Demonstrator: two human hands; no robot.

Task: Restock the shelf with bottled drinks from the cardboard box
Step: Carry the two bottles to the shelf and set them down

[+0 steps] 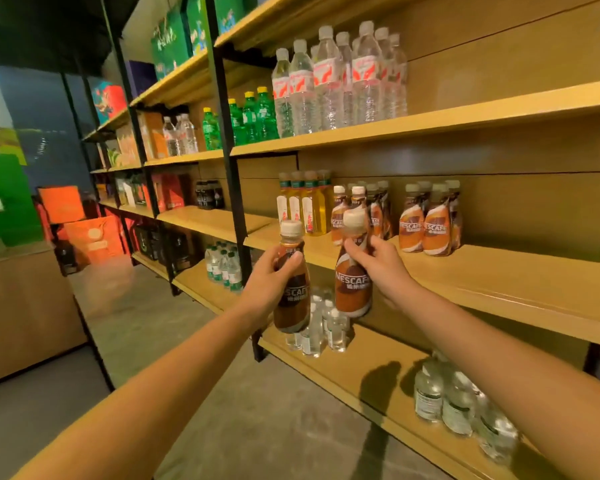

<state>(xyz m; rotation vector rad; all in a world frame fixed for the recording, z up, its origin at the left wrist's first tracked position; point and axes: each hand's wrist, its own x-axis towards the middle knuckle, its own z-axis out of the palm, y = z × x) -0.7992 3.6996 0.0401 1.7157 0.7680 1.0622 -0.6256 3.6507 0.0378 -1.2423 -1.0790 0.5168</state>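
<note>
The person stands before a long run of wooden shelves on black metal uprights, which recedes to the far left over a grey concrete floor. The left hand is wrapped round the shoulder of a dark coffee bottle, held upright in the air just in front of the middle board. The right hand grips a lighter brown coffee bottle by its upper body, near that board's front edge. Further back on the same board stand matching coffee bottles, with yellow tea bottles to their left. Tall water bottles and green bottles fill the board above; small water bottles sit below. Orange boxes and a wooden counter lie at left.
</note>
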